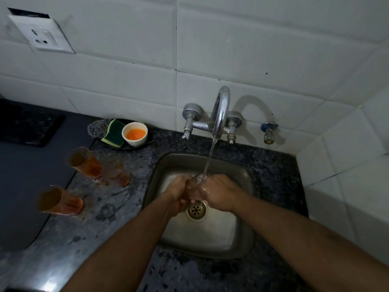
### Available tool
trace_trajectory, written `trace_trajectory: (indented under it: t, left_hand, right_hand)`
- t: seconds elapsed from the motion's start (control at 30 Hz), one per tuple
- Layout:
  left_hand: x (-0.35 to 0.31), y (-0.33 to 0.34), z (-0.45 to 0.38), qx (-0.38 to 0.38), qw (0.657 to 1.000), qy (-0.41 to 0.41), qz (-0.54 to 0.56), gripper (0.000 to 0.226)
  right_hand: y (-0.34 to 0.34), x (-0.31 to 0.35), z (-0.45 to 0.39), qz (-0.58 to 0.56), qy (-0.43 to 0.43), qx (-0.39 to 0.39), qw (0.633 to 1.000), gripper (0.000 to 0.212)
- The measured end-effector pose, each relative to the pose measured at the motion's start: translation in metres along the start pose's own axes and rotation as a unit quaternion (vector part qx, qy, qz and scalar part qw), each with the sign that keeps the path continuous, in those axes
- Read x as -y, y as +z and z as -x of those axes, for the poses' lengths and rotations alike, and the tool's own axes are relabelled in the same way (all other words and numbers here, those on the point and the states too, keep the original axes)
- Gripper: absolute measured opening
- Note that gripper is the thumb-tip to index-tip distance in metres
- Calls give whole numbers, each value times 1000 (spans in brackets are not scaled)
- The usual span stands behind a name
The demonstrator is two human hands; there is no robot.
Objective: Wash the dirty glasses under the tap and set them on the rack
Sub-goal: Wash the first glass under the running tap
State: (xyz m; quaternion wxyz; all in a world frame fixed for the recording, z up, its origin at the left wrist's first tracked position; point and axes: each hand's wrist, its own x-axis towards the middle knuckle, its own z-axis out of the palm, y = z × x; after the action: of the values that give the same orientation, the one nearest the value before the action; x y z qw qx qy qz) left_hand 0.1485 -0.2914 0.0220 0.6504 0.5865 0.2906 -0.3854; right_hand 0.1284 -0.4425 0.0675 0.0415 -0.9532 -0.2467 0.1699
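Meanwhile both hands hold a clear glass (196, 184) catching tap water (209, 159).

Four glasses (196, 182), one sponge (113, 133), one bowl (135, 133).

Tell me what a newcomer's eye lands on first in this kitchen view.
First, the two hands, left hand and right hand, holding a clear glass under the tap's running stream over the sink. Next, three amber-stained glasses waiting on the counter to the left, and behind them a white bowl of orange liquid.
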Motion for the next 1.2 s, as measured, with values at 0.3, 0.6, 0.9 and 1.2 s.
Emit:
trace_trajectory:
  t: [0.3,0.6,0.9,1.2]
  left_hand:
    - [-9,8,-3,-33,988,98,113,33]
    - [-13,1,-6,-9,996,58,74,33]
    - [-3,2,1,18,999,-26,34,36]
    - [-22,-12,-5,145,974,-85,-150,50]
  right_hand:
    - [-9,6,-10,-201,62,-11,978,5]
    - [-13,16,-10,-266,149,-3,952,16]
    - [-22,4,1,57,-22,33,998,20]
    - [-50,-8,-4,173,-108,37,978,15]
